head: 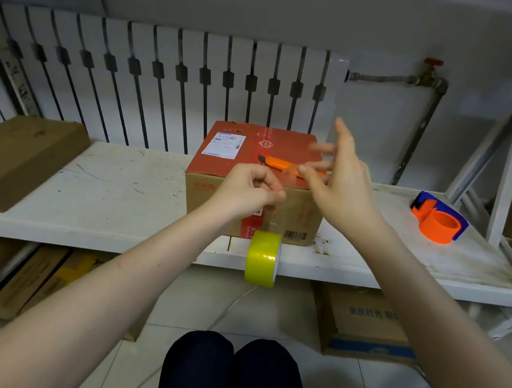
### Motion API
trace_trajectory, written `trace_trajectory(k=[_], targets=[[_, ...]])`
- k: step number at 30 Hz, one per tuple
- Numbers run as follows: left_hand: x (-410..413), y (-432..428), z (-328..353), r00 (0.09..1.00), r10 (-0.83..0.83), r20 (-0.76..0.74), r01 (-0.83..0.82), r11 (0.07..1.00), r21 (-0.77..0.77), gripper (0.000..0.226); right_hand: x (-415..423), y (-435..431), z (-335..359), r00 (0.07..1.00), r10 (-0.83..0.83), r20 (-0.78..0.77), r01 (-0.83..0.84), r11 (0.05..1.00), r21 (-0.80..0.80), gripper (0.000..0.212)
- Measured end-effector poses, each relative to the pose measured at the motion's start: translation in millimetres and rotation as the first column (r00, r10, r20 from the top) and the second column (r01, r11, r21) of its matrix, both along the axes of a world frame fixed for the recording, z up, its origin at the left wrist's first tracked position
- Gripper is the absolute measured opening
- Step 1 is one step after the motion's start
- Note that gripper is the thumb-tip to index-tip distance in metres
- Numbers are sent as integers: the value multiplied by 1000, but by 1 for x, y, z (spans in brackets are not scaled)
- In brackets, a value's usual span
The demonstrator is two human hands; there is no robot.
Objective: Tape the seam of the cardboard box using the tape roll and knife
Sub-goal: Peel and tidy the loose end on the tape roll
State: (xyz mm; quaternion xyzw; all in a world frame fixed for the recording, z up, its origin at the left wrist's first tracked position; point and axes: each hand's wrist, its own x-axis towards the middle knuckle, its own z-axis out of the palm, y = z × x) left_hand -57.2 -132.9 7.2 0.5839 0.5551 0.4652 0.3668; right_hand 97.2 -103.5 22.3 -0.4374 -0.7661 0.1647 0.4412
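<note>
Left hand (248,189) was pinched closed at thumb and forefinger, apparently on a piece of clear tape near the front top edge of the cardboard box (254,180); the tape itself was too faint to confirm. Right hand (341,179) was spread wide, grasping nothing, fingers blurred, positioned over the right part of the box top just beside the orange utility knife (284,166). Knife lay on the box top, blade end pointing left. Box sat on the white counter (117,195), close to its front edge, shipping label on the red top. Yellow tape roll (263,258) hung in front of the counter edge below the box, apparently suspended by a run of tape up the box's front face. An orange and blue tape dispenser (438,222) sat unused well apart at right. Judgement: the step in hand is cutting the tape free from the roll. To do it well, the left hand should keep the strip taut and pressed to the cardboard while the right picks up the knife by its handle. The cut should go across the tape below the pinch, blade directed away from the fingers. The free roll will drop when cut.
</note>
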Motion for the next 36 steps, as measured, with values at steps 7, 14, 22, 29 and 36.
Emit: trace_trajectory(k=[7,14,22,29,36], targets=[[-3,-5,3,1000,-25,-8,25,1000,1,4,11,-11,-63,994,59,-92,-95,886,-454,23],[3,-10,11,996,-47,76,47,999,4,17,-4,-27,-91,980,154,-128,-199,686,-700,46],[-6,-15,13,958,144,248,-134,989,-56,14,8,-31,-94,844,246,-476,-518,603,-607,25],[-2,-20,-7,950,194,245,-170,979,-116,11,9,-51,-108,849,245,-469,-490,696,-524,32],[14,-28,-11,963,101,250,-39,970,-240,19,9,-46,-113,881,176,-439,-361,849,-385,79]])
